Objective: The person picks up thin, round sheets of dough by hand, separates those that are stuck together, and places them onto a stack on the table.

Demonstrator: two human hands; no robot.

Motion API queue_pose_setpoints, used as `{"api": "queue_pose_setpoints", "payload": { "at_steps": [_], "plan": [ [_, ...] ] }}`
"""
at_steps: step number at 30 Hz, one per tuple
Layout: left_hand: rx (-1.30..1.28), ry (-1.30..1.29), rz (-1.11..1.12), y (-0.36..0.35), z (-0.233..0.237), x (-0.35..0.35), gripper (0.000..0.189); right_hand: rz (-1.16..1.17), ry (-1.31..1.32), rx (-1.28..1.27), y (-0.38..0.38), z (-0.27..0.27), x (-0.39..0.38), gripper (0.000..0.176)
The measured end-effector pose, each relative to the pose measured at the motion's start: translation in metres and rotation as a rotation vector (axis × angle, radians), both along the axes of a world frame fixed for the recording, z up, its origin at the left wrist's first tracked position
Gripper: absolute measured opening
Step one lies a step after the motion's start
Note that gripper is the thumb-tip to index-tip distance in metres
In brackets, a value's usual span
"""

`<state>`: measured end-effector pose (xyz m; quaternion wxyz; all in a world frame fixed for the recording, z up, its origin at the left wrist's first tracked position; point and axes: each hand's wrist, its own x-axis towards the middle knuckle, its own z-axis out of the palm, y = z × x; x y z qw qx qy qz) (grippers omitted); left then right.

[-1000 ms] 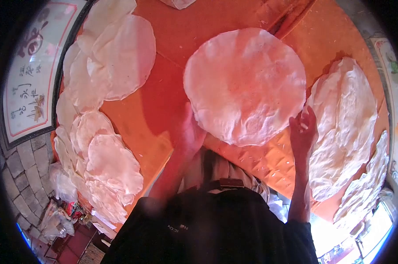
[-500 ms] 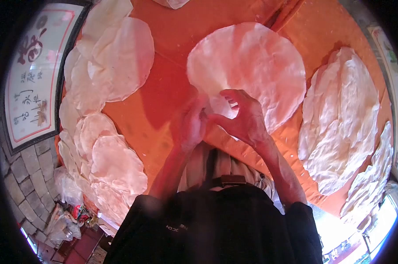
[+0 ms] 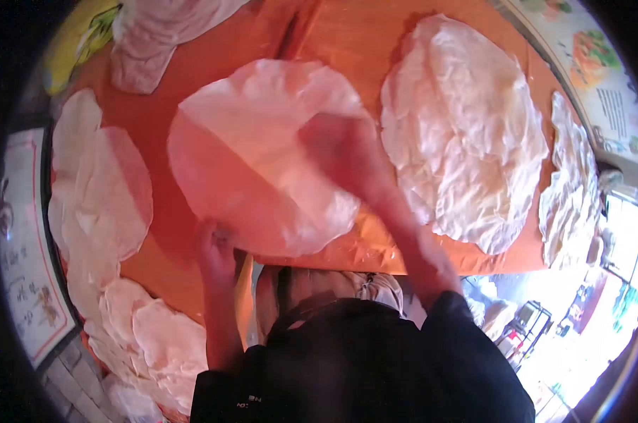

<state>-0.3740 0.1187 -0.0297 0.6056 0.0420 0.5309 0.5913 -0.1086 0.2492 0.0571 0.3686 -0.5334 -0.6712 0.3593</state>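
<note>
A thin, round, pale flatbread (image 3: 262, 134) lies on the orange-covered table in front of me, half in shadow and half lit. At its lower left edge, the fingers of my left hand (image 3: 215, 247) are curled closed on the rim. My right hand (image 3: 340, 151) is over the flatbread's right part and smeared by motion. Its fingers cannot be made out. Just to the right is an overlapping pile of similar flatbreads (image 3: 467, 134), wrinkled and uneven.
More flatbreads (image 3: 96, 190) overlap along the left edge, with another stack (image 3: 167, 345) at lower left. The orange cloth (image 3: 375, 243) covers the table. A crumpled pale cloth (image 3: 167, 35) sits at the upper left. Further flatbreads (image 3: 571, 183) line the far right edge.
The view has turned rightward. My hands, close together at the flatbread's near edge before, are now apart: the left at its lower left rim, the right over its right side.
</note>
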Motion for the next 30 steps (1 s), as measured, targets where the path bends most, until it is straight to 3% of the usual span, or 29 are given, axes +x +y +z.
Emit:
{"api": "queue_pose_setpoints", "payload": {
  "at_steps": [1, 2, 3, 6, 9, 11, 14, 15, 18, 20, 22, 24, 26, 27, 28, 30],
  "plan": [
    [0.023, -0.006, -0.033, -0.003, -0.003, -0.006, 0.002, -0.065, -0.024, -0.179, 0.010, 0.020, 0.032, 0.005],
    [0.045, -0.010, -0.062, -0.007, -0.009, -0.016, 0.003, -0.182, 0.248, -0.374, 0.020, 0.016, 0.068, 0.007],
    [0.067, -0.012, -0.088, -0.006, -0.013, -0.019, 0.004, -0.200, 0.217, -0.191, 0.024, 0.028, 0.104, 0.009],
    [-0.173, 0.100, -0.007, 0.009, 0.006, 0.000, 0.012, -0.415, 0.023, -0.117, 0.031, 0.036, 0.231, 0.016],
    [-0.186, 0.183, -0.088, -0.005, -0.018, -0.019, 0.017, -0.645, -0.351, -0.120, 0.020, 0.058, 0.315, 0.022],
    [-0.095, 0.041, -0.151, -0.008, -0.017, -0.029, 0.016, -0.757, -0.723, -0.130, 0.012, 0.050, 0.369, 0.030],
    [0.034, 0.007, -0.204, -0.004, 0.000, -0.024, 0.015, -0.826, -1.030, 0.046, 0.002, 0.031, 0.394, 0.026],
    [0.075, 0.027, -0.216, 0.001, 0.010, -0.020, 0.014, -0.897, -1.067, 0.034, 0.000, 0.041, 0.364, 0.025],
    [-0.136, 0.225, 0.095, 0.029, 0.065, 0.029, 0.013, -0.912, -0.919, 0.080, 0.001, 0.048, 0.347, 0.024],
    [-0.018, 0.215, -0.051, 0.030, 0.063, 0.014, 0.019, -0.878, -0.589, 0.098, 0.015, 0.032, 0.406, 0.024],
    [0.035, 0.195, -0.108, 0.030, 0.059, 0.000, 0.026, -0.844, -0.468, 0.105, 0.018, 0.056, 0.417, 0.019],
    [0.034, 0.157, -0.066, 0.035, 0.054, -0.005, 0.035, -0.899, -0.305, -0.072, 0.005, 0.063, 0.436, 0.021],
    [0.175, 0.202, -0.161, 0.043, 0.053, -0.014, 0.040, -0.853, -0.317, -0.207, -0.027, 0.044, 0.452, 0.021],
    [0.242, 0.229, -0.208, 0.047, 0.053, -0.018, 0.043, -0.826, -0.056, -0.357, -0.043, 0.012, 0.481, 0.025],
    [0.261, 0.346, -0.280, 0.053, 0.056, -0.023, 0.045, -0.850, -0.025, -0.498, -0.056, 0.019, 0.454, 0.037],
    [0.288, 0.539, -0.375, 0.073, 0.075, -0.022, 0.047, -0.862, -0.090, -0.433, -0.071, 0.028, 0.421, 0.052]
  ]
}}
